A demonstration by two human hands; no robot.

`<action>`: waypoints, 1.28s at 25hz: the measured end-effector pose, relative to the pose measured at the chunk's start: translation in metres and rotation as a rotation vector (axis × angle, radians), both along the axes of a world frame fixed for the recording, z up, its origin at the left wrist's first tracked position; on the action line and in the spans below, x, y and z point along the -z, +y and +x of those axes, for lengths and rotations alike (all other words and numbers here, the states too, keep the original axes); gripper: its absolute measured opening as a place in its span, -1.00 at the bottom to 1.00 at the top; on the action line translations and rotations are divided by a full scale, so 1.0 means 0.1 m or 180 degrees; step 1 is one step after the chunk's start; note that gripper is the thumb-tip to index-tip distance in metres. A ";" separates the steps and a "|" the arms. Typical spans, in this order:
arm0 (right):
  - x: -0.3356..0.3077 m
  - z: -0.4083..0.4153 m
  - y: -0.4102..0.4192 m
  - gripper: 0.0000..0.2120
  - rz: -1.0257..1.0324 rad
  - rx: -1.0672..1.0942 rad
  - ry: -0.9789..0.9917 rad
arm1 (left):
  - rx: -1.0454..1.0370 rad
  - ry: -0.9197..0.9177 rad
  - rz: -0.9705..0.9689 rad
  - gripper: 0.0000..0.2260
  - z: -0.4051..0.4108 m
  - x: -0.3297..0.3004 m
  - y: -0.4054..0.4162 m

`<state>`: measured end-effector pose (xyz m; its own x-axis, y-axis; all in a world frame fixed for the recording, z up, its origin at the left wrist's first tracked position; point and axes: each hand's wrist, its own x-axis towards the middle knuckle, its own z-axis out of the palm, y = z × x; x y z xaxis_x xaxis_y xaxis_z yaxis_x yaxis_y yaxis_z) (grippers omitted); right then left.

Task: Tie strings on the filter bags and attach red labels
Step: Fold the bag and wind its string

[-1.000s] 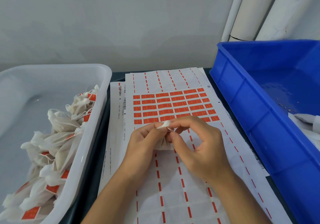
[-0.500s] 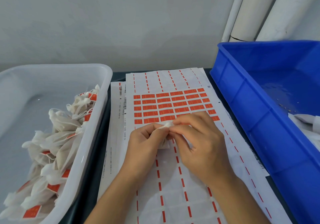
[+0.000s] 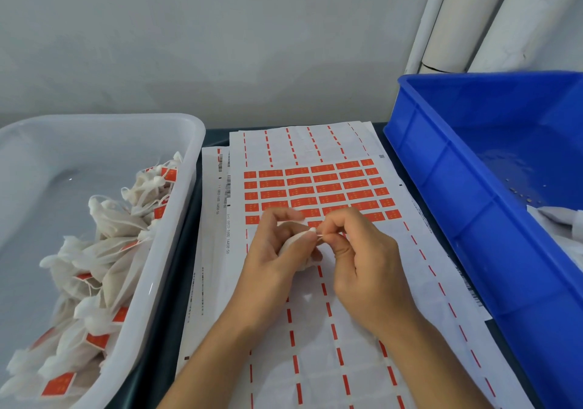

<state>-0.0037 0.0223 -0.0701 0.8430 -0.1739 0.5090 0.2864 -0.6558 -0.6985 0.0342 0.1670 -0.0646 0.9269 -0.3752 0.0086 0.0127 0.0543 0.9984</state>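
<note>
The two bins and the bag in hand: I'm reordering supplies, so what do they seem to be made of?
The blue bin looks like rigid moulded plastic, opaque with ribbed walls. The white bin looks like thinner translucent plastic; the bags show faintly through its wall. The filter bag in the left hand seems a soft white nonwoven or paper-like fabric, since it crumples. The right hand pinches its string.

One head view — close above, facing forward and down.

I read "1-1 0802-1600 14458-56" printed sideways on the white label sheet left of centre; the barcodes above it are unreadable.
</note>
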 end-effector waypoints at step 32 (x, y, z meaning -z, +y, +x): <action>-0.17 -0.01 -0.35 -0.80 0.4908 -0.1804 0.1277 | -0.0125 -0.0523 0.0421 -0.84 0.00 0.00 -0.02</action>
<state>-0.0044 -0.0128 -0.0535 0.9936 0.0792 -0.0800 -0.1119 0.7721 -0.6255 0.0338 0.1652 -0.0643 0.9310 -0.3467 0.1138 -0.1503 -0.0801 0.9854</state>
